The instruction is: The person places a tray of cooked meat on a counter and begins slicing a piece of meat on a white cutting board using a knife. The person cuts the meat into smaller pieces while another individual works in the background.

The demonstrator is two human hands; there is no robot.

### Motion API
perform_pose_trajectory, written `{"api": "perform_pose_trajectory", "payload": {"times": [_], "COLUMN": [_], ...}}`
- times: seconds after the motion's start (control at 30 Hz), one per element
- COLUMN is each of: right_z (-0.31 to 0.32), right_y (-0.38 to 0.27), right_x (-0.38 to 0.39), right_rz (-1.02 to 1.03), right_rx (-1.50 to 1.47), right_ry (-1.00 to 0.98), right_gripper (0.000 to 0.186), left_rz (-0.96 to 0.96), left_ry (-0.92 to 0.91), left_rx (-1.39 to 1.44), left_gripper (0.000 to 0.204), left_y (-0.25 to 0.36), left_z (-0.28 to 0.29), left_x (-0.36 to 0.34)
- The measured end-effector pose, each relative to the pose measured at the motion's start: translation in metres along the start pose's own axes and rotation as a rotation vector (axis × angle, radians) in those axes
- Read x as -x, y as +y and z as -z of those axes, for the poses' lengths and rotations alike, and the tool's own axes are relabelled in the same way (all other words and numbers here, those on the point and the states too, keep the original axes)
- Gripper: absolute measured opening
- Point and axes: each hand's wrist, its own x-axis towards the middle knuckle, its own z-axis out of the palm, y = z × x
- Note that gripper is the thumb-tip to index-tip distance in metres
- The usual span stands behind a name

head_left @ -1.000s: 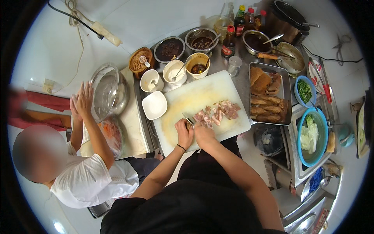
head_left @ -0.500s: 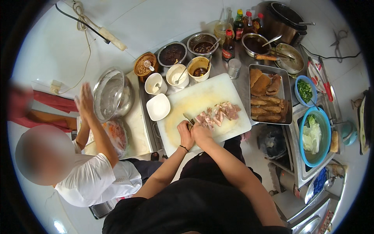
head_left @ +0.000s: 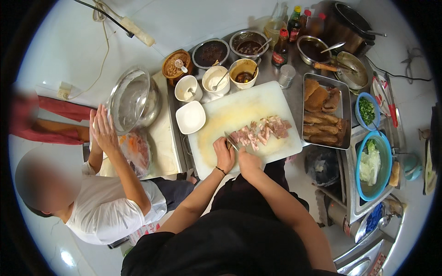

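Observation:
A pale, yellow-stained cutting board (head_left: 212,117) lies in front of me. Its right half carries chopped pink and white meat (head_left: 262,131) in a loose row. My right hand (head_left: 250,164) is closed around the handle of a knife (head_left: 233,140), whose blade points up and left across the front of the board. Just left of the blade, the bent fingers of my left hand (head_left: 224,156) press on a small brownish piece of meat (head_left: 229,145), mostly hidden beneath them. A square white bowl (head_left: 191,117) sits at the board's left corner.
Behind the board stand white tubs (head_left: 216,82), sauce bowls (head_left: 248,42) and sauce bottles (head_left: 280,47). To the right are a metal tray (head_left: 326,145) of braised meat and a blue basin (head_left: 358,177) with lettuce. A co-worker's hands (head_left: 105,129) are near a steel bowl (head_left: 149,108) at left.
My right hand has moved slightly right and away from my left, so the knife blade shows between them. The co-worker's hands have lowered a little. The whole view has shifted slightly.

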Motion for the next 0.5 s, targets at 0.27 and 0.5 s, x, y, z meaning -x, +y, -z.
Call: {"api": "perform_pose_trajectory", "payload": {"times": [0.27, 0.5], "right_z": [-0.005, -0.001], "right_y": [-0.015, -0.007], "right_x": [-0.027, -0.020], "right_rz": [-0.012, 0.029], "right_rx": [-0.073, 0.000], "right_ry": [0.079, 0.099], "right_gripper": [0.026, 0.031], "left_rz": [-0.017, -0.031], "left_ry": [0.061, 0.070], "left_rx": [-0.020, -0.053], "left_gripper": [0.043, 0.039], "left_y": [0.002, -0.004], "left_z": [-0.004, -0.007], "left_x": [0.001, -0.005]}}
